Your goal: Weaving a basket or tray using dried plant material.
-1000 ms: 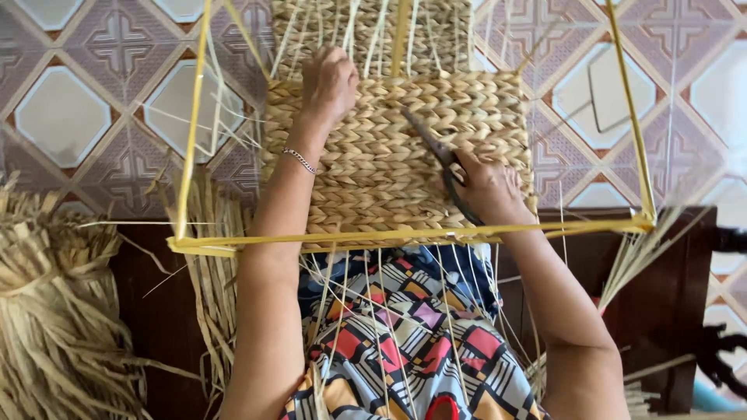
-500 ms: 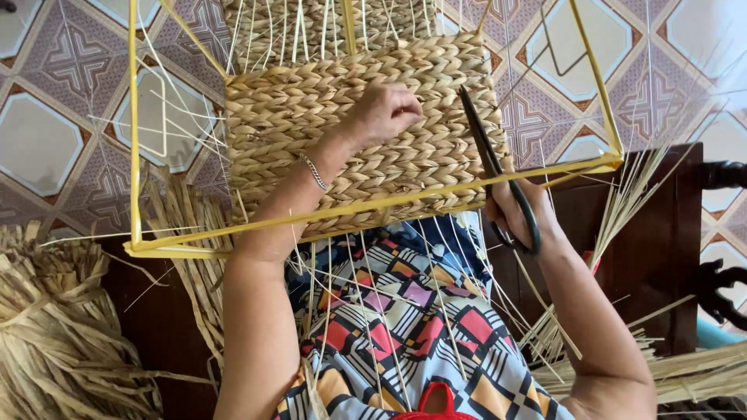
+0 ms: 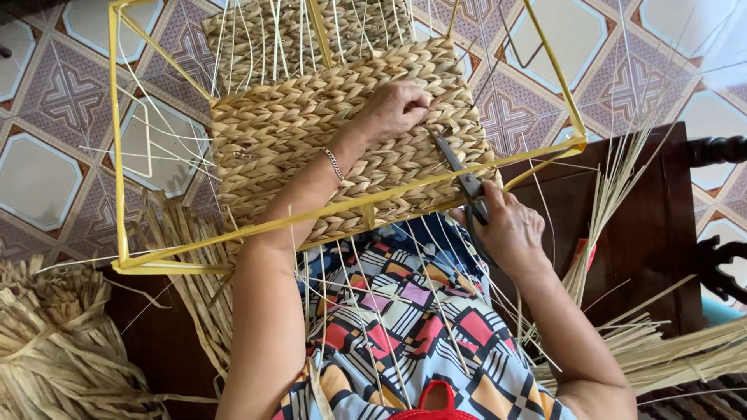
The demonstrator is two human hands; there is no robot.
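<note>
— Looking down from the head camera, what does each hand have?

— The left hand (image 3: 395,109) lies on the woven straw panel (image 3: 327,132), fingers curled together and pinching at the weave near the panel's 3 o'clock edge. A thin bracelet (image 3: 333,163) sits on that wrist. The right hand (image 3: 506,229) is clamped around the handles of a pair of scissors (image 3: 459,171), whose blades point toward 11 o'clock and end right beside the left fingertips.

— Why would the hands be so close?

— Judging by the pose, the left hand seems to steady or lift a strand so the blades can reach it. Whether the blades are apart or closed is too small to tell.

— And where is the panel?

— It is stretched on a yellow frame (image 3: 117,155), tilted over the person's lap, with thin pale strings (image 3: 373,295) running from the weave toward 6 o'clock across the patterned dress (image 3: 412,327). That probably keeps the work taut and within arm's reach.

— What lies around it?

— Loose straw stalks (image 3: 669,350) rest at 4 o'clock on dark wooden furniture (image 3: 646,225), a bundle of dried straw (image 3: 54,342) sits at 8 o'clock, and the patterned tile floor (image 3: 62,101) shows beyond the frame.
</note>
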